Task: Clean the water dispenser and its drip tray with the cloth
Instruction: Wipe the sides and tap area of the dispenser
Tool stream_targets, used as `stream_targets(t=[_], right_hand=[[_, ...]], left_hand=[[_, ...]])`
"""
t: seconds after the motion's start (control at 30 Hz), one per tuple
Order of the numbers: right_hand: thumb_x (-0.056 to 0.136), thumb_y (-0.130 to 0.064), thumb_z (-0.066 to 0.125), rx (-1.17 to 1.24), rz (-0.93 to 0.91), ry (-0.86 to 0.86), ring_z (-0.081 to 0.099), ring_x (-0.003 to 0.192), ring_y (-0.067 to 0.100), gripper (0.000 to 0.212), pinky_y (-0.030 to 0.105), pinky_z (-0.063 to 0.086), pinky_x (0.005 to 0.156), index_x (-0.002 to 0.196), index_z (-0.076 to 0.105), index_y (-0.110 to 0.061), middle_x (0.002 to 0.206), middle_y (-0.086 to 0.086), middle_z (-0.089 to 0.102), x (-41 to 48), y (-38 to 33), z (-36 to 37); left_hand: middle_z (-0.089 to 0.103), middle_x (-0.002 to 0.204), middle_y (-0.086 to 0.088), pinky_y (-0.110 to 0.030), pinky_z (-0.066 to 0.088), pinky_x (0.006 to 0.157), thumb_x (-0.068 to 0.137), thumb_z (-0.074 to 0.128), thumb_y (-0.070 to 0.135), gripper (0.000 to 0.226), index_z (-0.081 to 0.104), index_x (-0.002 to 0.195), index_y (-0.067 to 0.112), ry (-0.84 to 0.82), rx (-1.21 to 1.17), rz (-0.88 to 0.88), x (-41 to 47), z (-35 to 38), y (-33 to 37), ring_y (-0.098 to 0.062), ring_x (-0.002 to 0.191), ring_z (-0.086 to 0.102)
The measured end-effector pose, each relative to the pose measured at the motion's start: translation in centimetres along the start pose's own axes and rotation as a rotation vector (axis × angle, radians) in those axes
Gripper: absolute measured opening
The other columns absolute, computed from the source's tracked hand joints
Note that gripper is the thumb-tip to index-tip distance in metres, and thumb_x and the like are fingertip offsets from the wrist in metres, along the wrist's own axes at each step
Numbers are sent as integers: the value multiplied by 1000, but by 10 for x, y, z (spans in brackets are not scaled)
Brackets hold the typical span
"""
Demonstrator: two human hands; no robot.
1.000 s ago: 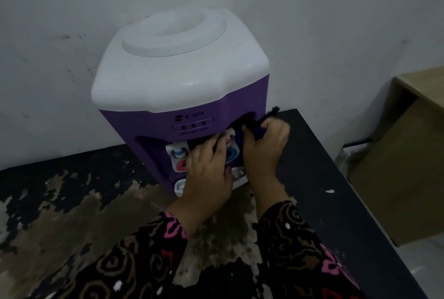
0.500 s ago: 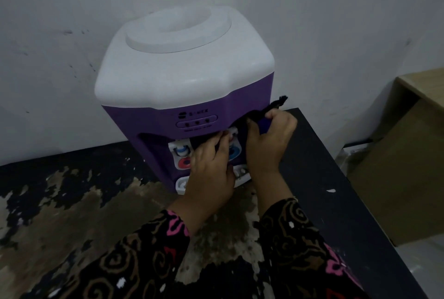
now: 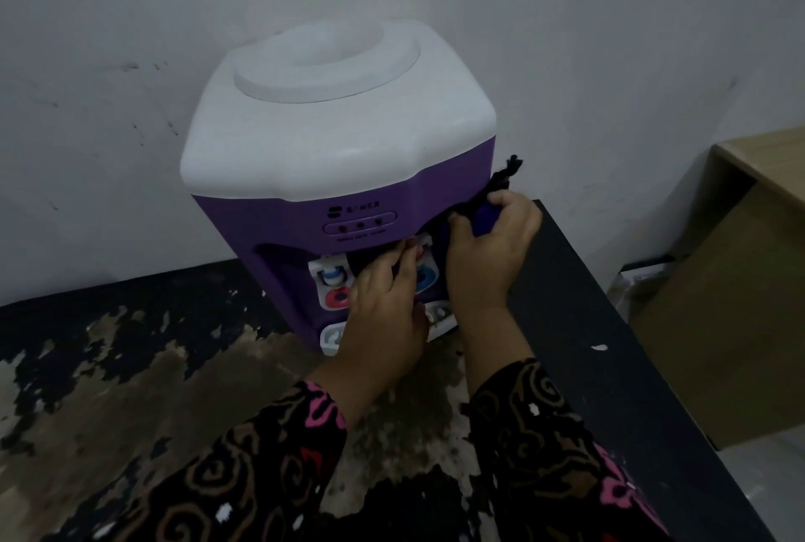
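Grip: right hand [image 3: 492, 249] closed round the cloth [image 3: 505, 180] at the water dispenser's [image 3: 339, 140] front right corner; left hand [image 3: 385, 302] presses extended fingers between the taps [image 3: 333, 282]. Risk: a depressed tap could spill onto the drip tray [image 3: 330, 337] and bench [image 3: 588, 323].

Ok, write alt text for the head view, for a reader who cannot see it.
A person's right hand grips a dark cloth against the front of a purple-and-white water dispenser, while the left hand reaches into its tap recess above the white drip tray. The dispenser stands on a worn black table against a white wall.
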State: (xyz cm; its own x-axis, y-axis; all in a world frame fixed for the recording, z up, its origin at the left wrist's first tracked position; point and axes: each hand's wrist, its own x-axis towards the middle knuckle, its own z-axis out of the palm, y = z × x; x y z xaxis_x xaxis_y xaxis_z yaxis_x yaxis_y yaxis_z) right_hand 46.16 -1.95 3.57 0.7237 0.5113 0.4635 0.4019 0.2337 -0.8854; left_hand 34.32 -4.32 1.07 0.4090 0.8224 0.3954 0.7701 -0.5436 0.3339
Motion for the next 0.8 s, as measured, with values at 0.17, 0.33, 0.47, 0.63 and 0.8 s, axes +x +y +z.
stream_targets(t=[0.17, 0.33, 0.47, 0.63, 0.8], right_hand=[[82, -10, 66, -42, 169, -110, 45, 95, 8, 34, 9, 41, 78, 108, 46, -4, 107, -1, 43, -26, 34, -3], [76, -13, 70, -182, 494, -229, 52, 95, 27, 32, 33, 43, 68, 85, 40, -17, 94, -1, 43, -42, 66, -11], [73, -15, 74, -124, 270, -94, 44, 96, 20, 35, 22, 34, 75, 85, 41, -14, 98, 2, 41, -24, 33, -3], [73, -12, 74, -183, 79, -43, 41, 92, 19, 34, 16, 29, 76, 91, 48, 0, 99, 14, 47, -12, 24, 5], [76, -14, 72, -259, 493, -234, 46, 95, 22, 34, 31, 43, 75, 92, 42, -12, 113, 13, 44, -41, 55, -9]], left_hand=[[41, 137, -14, -44, 38, 101, 76, 62, 10, 78, 26, 145, 9, -19, -6, -9, 0, -1, 2, -33, 122, 44], [40, 141, -14, -44, 35, 104, 79, 61, 11, 76, 27, 146, 9, -56, 5, -7, 0, -5, 1, -33, 125, 43], [43, 139, -15, -45, 37, 102, 78, 57, 11, 73, 29, 145, 6, -62, -3, 6, 1, -9, -1, -34, 122, 45], [43, 139, -16, -43, 36, 101, 77, 54, 12, 72, 30, 145, 5, -52, -38, 12, 0, -8, -4, -35, 119, 47], [21, 155, -3, -31, 17, 110, 87, 52, 17, 74, 13, 150, 16, -104, -65, 31, -2, -14, -6, -24, 134, 26]])
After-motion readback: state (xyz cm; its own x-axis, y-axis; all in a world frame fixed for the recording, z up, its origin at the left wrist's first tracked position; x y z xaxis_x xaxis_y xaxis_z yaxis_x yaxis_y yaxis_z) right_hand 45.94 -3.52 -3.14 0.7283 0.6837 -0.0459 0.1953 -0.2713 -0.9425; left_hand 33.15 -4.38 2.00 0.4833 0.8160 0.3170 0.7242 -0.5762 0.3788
